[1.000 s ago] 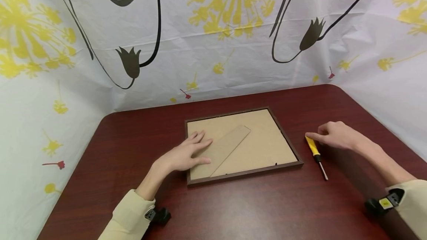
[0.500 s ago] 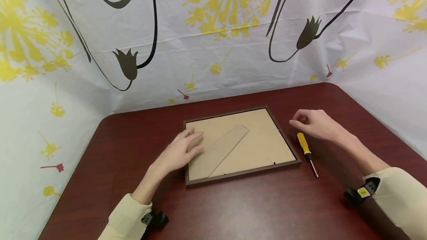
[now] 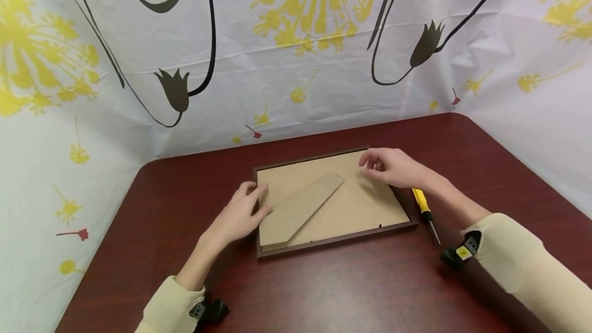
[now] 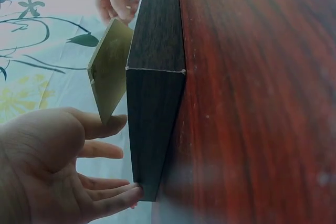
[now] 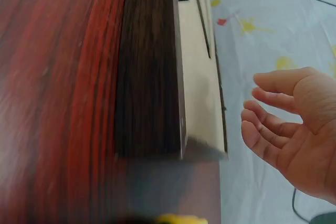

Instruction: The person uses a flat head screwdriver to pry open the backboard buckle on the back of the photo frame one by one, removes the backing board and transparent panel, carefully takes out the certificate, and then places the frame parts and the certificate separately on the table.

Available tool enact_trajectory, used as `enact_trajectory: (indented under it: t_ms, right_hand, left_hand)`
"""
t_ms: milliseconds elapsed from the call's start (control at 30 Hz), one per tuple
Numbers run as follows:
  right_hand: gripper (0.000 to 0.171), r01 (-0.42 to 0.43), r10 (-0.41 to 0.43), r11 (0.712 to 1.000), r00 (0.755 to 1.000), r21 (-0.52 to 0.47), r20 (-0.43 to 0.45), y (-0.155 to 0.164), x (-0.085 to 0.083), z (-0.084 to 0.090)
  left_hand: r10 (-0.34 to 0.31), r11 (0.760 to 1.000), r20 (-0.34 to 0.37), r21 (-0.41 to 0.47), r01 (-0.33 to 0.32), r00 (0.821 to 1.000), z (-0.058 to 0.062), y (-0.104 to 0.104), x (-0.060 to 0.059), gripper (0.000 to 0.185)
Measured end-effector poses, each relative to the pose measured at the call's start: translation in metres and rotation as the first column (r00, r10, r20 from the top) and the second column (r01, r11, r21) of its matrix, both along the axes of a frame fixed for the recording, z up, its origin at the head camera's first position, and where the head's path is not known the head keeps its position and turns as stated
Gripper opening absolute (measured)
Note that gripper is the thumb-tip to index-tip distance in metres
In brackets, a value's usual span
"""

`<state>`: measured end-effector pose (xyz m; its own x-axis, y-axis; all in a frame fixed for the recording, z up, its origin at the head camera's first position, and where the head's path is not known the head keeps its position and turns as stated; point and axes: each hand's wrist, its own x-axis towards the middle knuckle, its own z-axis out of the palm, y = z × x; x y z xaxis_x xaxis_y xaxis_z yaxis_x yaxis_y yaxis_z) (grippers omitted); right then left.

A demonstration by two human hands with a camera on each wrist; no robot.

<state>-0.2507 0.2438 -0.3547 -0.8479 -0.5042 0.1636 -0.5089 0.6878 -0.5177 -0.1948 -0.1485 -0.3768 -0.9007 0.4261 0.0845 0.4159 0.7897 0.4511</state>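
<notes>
While the left hand [image 3: 238, 215], its fingers spread wide, has its thumb at a corner of the raised strut flap [image 3: 305, 207], the right hand [image 3: 393, 167], loosely bent and unloaded, hovers over the backing board [image 3: 370, 204]. The frame [image 3: 337, 239] lies on the table [image 3: 351, 292]; 1 yellow-handled screwdriver [image 3: 421, 200] lies beside its right edge.
</notes>
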Motion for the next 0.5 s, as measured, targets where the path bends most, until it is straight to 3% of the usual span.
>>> enact_trajectory:
  t_ms: [133,267,500]
  right_hand:
    - [0.026,-0.104,0.103,0.994,0.992,0.017,0.068,-0.018,-0.01,-0.007]
    - [0.035,-0.186,0.185,0.983,0.979,0.005,0.081,-0.032,-0.017,-0.012]
    - [0.052,-0.214,0.206,0.975,0.972,0.065,0.115,-0.045,-0.025,-0.015]
  left_hand:
    - [-0.004,1.0,0.024,0.017,0.004,1.0,-0.001,-0.003,-0.001,0.055]
    - [-0.002,0.999,0.048,0.036,0.0,0.999,-0.003,-0.006,-0.003,0.056]
    - [-0.015,0.999,0.059,0.05,0.012,0.998,-0.005,-0.01,-0.008,0.057]
